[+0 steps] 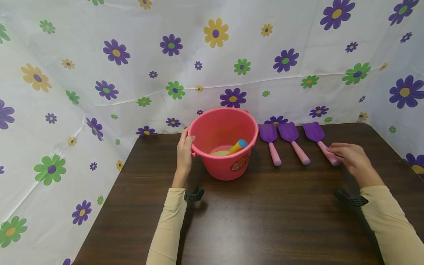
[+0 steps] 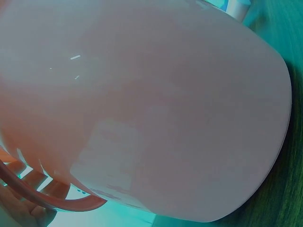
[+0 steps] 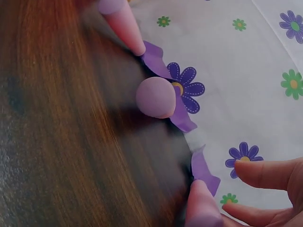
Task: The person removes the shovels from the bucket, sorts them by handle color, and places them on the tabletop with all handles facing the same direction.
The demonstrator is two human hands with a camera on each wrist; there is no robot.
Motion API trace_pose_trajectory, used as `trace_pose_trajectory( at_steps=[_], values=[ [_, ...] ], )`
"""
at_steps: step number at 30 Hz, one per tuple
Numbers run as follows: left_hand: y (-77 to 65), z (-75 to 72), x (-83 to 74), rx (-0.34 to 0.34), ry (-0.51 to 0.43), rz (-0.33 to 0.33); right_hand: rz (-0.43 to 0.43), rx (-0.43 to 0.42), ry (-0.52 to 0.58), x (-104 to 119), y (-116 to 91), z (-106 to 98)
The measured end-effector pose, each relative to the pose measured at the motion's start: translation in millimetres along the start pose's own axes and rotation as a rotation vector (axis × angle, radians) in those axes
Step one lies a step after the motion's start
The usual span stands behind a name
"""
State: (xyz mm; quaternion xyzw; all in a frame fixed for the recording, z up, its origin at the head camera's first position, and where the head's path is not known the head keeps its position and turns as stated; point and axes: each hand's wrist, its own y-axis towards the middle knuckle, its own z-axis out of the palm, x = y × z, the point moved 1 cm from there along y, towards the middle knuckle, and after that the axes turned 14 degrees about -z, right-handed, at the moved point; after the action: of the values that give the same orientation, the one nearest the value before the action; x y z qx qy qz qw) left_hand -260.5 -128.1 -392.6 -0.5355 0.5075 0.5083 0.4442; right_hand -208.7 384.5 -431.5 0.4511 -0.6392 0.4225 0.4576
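At the left side of a pink bucket (image 1: 222,167), my left hand (image 1: 184,151) grips the rim, thumb on the inside. The left wrist view is filled by the bucket's wall (image 2: 156,109), with the left fingers (image 2: 47,189) behind its curved handle (image 2: 78,203). Three toy shovels with purple blades and pink handles lie in a row right of the bucket. My right hand (image 1: 354,160) hovers at the handle of the rightmost shovel (image 1: 326,151). Its thumb (image 3: 265,174) and fingers stand apart beside that handle (image 3: 203,203); contact cannot be told.
Inside the bucket are an orange stick with a blue end (image 1: 239,146) and a pale green thing (image 1: 219,153), partly hidden. The other shovels (image 1: 271,143) (image 1: 294,141) lie near the back edge of the dark wooden table (image 1: 258,221). A flowered cloth (image 1: 139,55) hangs behind.
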Motion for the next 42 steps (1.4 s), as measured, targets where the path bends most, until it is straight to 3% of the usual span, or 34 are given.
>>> trace_pose_trajectory(
  at_steps=[6,16,25,31,38,42],
  values=[
    [1.1,-0.4,-0.3,0.011,-0.001,0.007,-0.051,-0.015,-0.136,8.8,-3.4,6.1],
    [0.3,0.7,-2.0,0.010,0.021,0.014,-0.096,-0.037,-0.147,24.3,-7.1,13.4],
    [0.1,0.2,-1.7,0.004,0.024,0.010,-0.165,-0.001,-0.144,40.1,-14.4,18.3],
    [0.4,-0.1,-1.5,0.004,0.020,0.013,-0.225,0.040,-0.021,57.8,-22.0,22.2],
    [-0.2,-0.7,-0.9,0.010,0.014,0.000,-0.293,0.078,0.261,82.3,-32.9,34.4],
    [-1.4,-0.7,-1.3,0.015,0.012,-0.002,-0.356,0.117,0.349,98.2,-41.4,44.2]
  ],
)
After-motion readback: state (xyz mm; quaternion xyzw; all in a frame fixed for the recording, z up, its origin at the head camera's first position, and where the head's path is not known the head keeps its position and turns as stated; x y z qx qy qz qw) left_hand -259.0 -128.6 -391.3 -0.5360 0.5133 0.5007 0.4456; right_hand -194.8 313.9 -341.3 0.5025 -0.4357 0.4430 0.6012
